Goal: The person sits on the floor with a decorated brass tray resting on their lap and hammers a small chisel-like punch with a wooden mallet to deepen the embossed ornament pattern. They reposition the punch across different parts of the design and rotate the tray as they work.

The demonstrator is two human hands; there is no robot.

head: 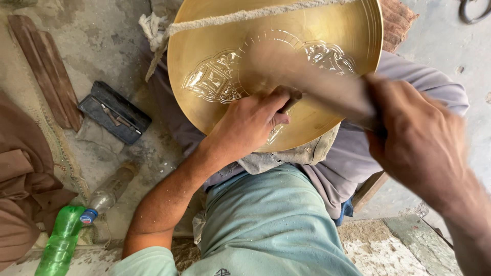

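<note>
A large round brass plate point(327, 30) with embossed ornament rests on my lap, tied across its top by a rough rope point(240, 16). My left hand point(250, 122) grips a small dark chisel point(289, 103) pressed against the plate's lower middle. My right hand point(414, 138) is closed on a hammer handle; the hammer point(317, 87) is blurred by motion over the plate, just right of the chisel.
A dark open tool case point(113, 112) lies on the concrete floor at left, beside wooden slats point(48, 71). A green plastic bottle point(60, 240) and a clear bottle point(110, 191) lie at lower left. Brown cloth point(20, 189) sits at the left edge.
</note>
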